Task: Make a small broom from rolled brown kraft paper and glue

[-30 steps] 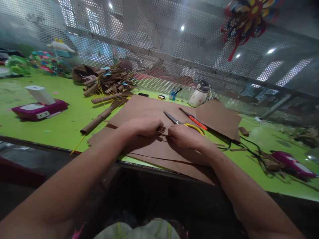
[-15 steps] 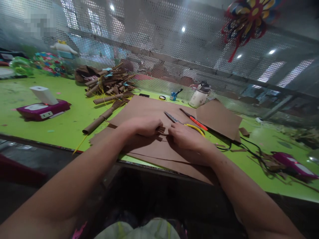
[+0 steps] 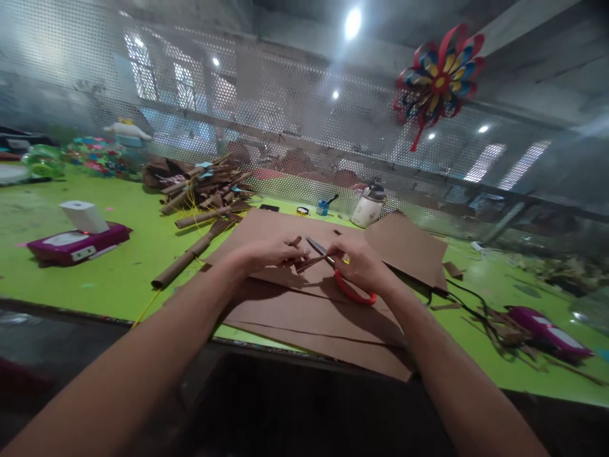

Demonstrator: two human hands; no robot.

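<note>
Here right hand (image 3: 364, 266) points scissors (image 3: 352, 296) away-left at strip (image 3: 306, 261) in left hand (image 3: 269, 254)

Green table (image 3: 118, 279), seen from its near edge. At centre lies a stack of brown paper sheets (image 3: 309, 317), with a further sheet (image 3: 409, 247) just beside it at right. A rolled paper tube (image 3: 183, 263) lies left of the stack, and a heap of similar rolls (image 3: 204, 184) behind it. A magenta box (image 3: 76, 244) sits at far left, a white jar (image 3: 368, 206) and a blue cup (image 3: 323, 207) along the rear, and black cords (image 3: 471, 304) and a second magenta box (image 3: 547, 324) at right.
</note>
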